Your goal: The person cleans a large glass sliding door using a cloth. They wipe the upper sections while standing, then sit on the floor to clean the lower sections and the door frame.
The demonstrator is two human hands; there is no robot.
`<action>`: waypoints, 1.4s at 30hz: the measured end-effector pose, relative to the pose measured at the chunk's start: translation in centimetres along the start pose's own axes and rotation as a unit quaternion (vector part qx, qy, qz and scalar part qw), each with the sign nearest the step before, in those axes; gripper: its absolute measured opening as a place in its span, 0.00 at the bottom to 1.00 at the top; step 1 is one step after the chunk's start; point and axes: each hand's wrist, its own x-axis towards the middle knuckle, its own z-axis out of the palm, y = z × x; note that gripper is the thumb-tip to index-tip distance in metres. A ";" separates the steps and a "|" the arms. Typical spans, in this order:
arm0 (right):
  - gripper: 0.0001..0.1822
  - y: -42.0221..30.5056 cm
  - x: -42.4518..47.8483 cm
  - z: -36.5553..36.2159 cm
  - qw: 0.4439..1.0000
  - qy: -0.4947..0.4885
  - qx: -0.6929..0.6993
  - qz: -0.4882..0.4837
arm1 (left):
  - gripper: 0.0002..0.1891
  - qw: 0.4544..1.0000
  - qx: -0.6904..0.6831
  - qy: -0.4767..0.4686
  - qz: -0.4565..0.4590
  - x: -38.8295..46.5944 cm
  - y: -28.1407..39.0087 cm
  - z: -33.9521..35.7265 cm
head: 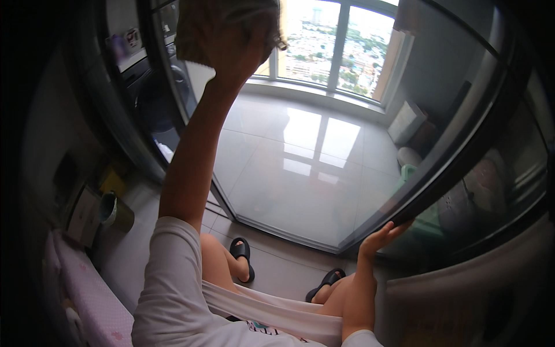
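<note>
My left hand point(236, 52) is raised at the top of the view, pressing a folded olive-brown cloth point(195, 39) flat against the glass panel of a dark-framed sliding door point(277, 191). A small metal zip pull or clasp hangs at the cloth's right edge. Low on the right, my right hand point(383, 238) rests against the dark door frame point(416, 199), its fingers extended along the edge; I see no object in it. Beyond the glass lies a tiled floor point(260, 160) with window reflections.
A bin point(117, 212) and a white drawer unit point(82, 214) stand at left, above pink patterned bedding point(93, 290). Behind the glass are a front-loading washing machine point(156, 99), a tall window point(338, 47), a white box point(406, 122) and a green plastic item point(408, 172).
</note>
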 end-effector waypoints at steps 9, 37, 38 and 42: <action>0.34 0.1 0.2 -0.6 0.999 -0.004 0.016 0.030 | 0.18 0.960 -0.129 -0.164 0.187 -17.2 15.6 -1.5; 0.29 -1.0 1.2 -2.6 0.989 0.004 0.135 0.063 | 0.26 0.882 -0.214 -0.185 0.376 -10.4 32.9 2.4; 0.28 -0.7 0.9 -2.6 0.986 0.015 0.152 0.073 | 0.26 0.867 -0.182 -0.189 0.424 -12.8 32.3 1.7; 0.26 -0.5 0.1 -2.5 0.980 0.026 0.169 0.097 | 0.27 0.791 -0.092 -0.218 0.564 -16.1 29.3 0.7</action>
